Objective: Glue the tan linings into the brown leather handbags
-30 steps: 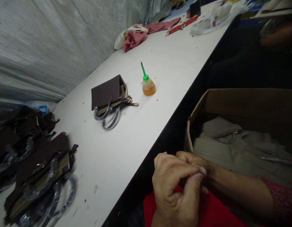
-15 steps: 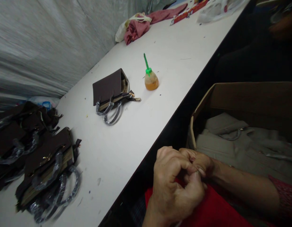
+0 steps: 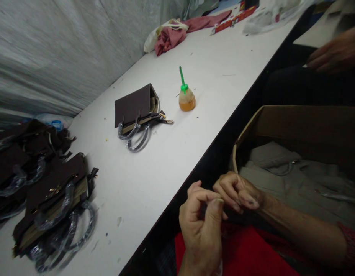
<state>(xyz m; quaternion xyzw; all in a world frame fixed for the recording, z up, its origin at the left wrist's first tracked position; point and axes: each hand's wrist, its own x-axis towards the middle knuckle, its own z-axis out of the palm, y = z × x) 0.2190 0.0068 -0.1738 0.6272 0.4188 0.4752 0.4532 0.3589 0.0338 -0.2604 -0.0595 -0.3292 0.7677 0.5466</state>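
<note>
Over my lap, my left hand (image 3: 200, 227) is closed in a pinch, thumb tip against the index finger. Just beyond it, my right hand (image 3: 237, 192) has its fingers curled in and its thumb pressed down. Anything held in either hand is too small to make out. A red cloth (image 3: 246, 251) lies under both hands. On the table nearby, a dark brown handbag (image 3: 133, 105) rests on its side, its handles wrapped in clear plastic and its zip end sticking out. Beside the bag stands a squeeze bottle (image 3: 187, 101) with a green nozzle and amber liquid.
More brown handbags (image 3: 55, 180) are heaped at the white table's (image 3: 154, 172) left end. To the right, a cardboard box (image 3: 306, 119) holds grey-beige bags (image 3: 303, 176). Pink cloth (image 3: 170, 40) lies at the back. Another person's hand (image 3: 338, 51) is at upper right.
My hands have drawn apart; before, their fingertips met. My left hand has shifted slightly left. Another person's hand and a pale sheet now show more clearly at upper right.
</note>
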